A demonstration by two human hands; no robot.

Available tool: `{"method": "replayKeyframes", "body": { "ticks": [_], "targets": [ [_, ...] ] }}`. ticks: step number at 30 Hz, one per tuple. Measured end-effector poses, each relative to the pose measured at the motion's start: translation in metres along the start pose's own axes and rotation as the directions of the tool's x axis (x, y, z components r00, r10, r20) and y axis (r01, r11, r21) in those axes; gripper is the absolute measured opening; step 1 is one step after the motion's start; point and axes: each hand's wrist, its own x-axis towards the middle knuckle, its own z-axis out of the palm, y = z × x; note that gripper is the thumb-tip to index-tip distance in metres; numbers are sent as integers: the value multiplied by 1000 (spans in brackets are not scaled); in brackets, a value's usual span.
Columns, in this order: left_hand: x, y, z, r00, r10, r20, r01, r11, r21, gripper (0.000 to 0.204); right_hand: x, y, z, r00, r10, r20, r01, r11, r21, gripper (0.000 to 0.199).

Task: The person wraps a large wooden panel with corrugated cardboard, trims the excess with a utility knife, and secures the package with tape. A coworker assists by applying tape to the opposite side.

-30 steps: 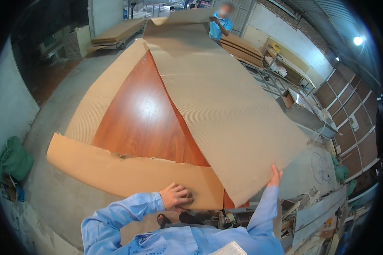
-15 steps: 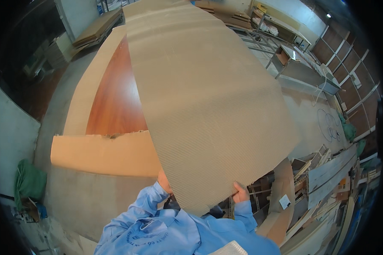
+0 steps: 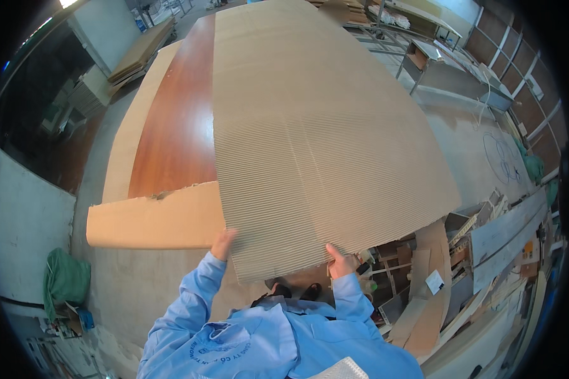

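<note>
A large ribbed corrugated cardboard sheet (image 3: 335, 145) stretches away in front of me. It lies over much of a glossy reddish-brown wood panel (image 3: 177, 120). At the sheet's near left edge is my left hand (image 3: 223, 244), closed on the border with its fingers partly hidden. My right hand (image 3: 341, 262) pinches the near edge, thumb on top and the other fingers underneath. A smooth strip of cardboard (image 3: 155, 218) with a torn upper edge folds over the panel's near end. More smooth cardboard (image 3: 121, 151) shows along the panel's left side.
Scrap boards and offcuts (image 3: 433, 284) crowd the floor at my right. A metal frame structure (image 3: 449, 72) stands at the far right, with a coiled cable (image 3: 501, 158) on the floor nearby. A green bag (image 3: 66, 278) sits at the left, and stacked boards (image 3: 142, 50) lie beyond.
The corrugated sheet's near edge has moved away from my body, and its left border lies straighter over the panel. My left hand has shifted left and forward; my right hand has moved slightly left and forward.
</note>
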Motion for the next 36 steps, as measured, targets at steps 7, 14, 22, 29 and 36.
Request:
{"method": "replayKeyframes", "body": {
  "ticks": [7, 14, 22, 29, 36],
  "targets": [
    [-9, 25, 23, 989, -112, -95, 86, 965, -247, 44, -1, 5, 34, 997, -74, -23, 73, 997, -31, 46],
    [-4, 28, 36, 681, 707, 192, -586, 369, 721, 30, -59, -101, -19, 963, -186, -196, 122, 946, -301, 42],
    [-30, 19, 87, 613, 680, -403, 178, 378, 909, 91, -163, -200, -130, 883, -324, -340, 147, 879, -454, 59],
    [-14, -3, 110, 398, -275, -875, 238, 952, -191, 106, -194, -236, -207, 845, -351, -403, 100, 844, -527, 68],
    [35, -4, 127, 694, -501, -517, -245, 511, -824, 78, -178, -218, -241, 858, -419, -295, 155, 761, -630, 60]
  ]
}}
